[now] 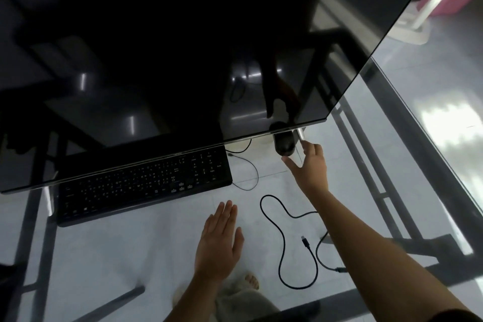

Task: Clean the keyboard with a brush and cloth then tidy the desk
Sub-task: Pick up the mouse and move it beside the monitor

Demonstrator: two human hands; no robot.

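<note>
A black keyboard (146, 185) lies on the glass desk (130, 256), its far edge under the monitor's lower rim. My left hand (219, 246) rests flat and open on the glass just in front of the keyboard's right end. My right hand (311, 167) reaches forward with fingers spread, thumb and forefinger on either side of a black mouse (285, 144) that sits half hidden under the monitor's corner. It does not grip the mouse. No brush or cloth is in view.
A large dark monitor (183, 47) fills the upper view and overhangs the desk. A loose black USB cable (287, 243) coils on the glass near my right forearm. A thin wire (248, 167) runs from the keyboard's right end. Black desk frame bars show through the glass.
</note>
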